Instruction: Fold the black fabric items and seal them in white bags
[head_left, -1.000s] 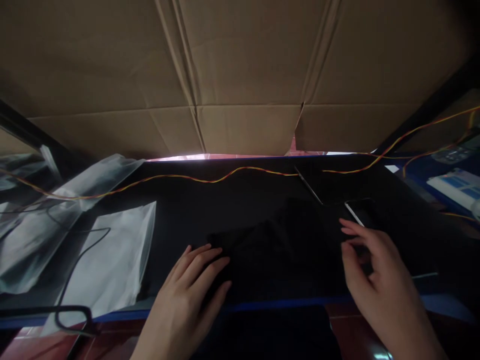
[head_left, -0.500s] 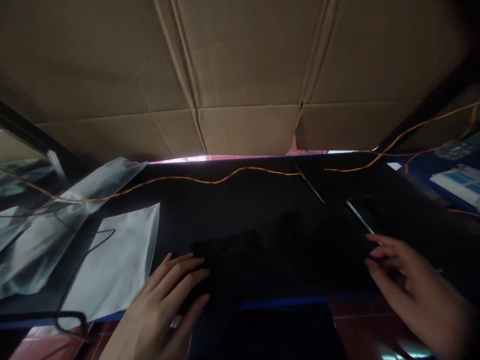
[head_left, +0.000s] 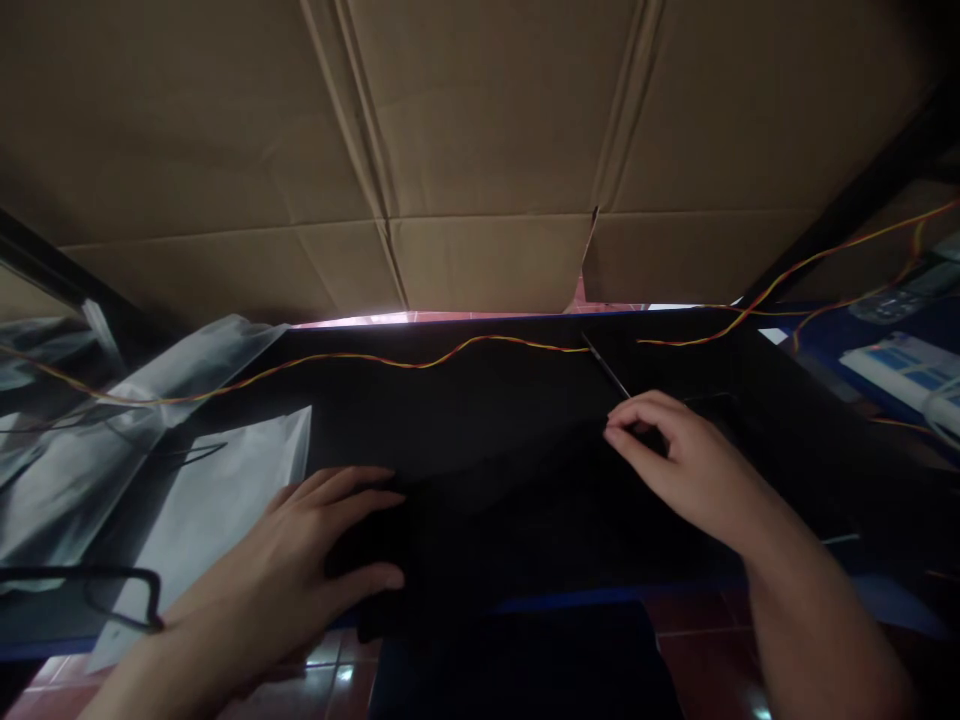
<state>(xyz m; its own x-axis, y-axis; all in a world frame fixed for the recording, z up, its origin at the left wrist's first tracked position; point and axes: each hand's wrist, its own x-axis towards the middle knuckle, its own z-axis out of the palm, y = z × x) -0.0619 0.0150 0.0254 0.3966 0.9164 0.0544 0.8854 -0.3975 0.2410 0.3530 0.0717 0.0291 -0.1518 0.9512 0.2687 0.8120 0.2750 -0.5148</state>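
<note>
Here, the right hand (head_left: 675, 455) has thumb and fingertips close together beside a slim black tablet (head_left: 651, 374), far right on the black table (head_left: 450, 415); whether it pinches anything, I cannot tell. The left hand (head_left: 304, 535) curves wide, thumb apart, its hold lost in darkness. At left lie at least 2 translucent bags (head_left: 217, 485), contents indistinct.

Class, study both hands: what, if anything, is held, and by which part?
It cannot be told: darkness hides whatever the left hand and the right hand might grip.
</note>
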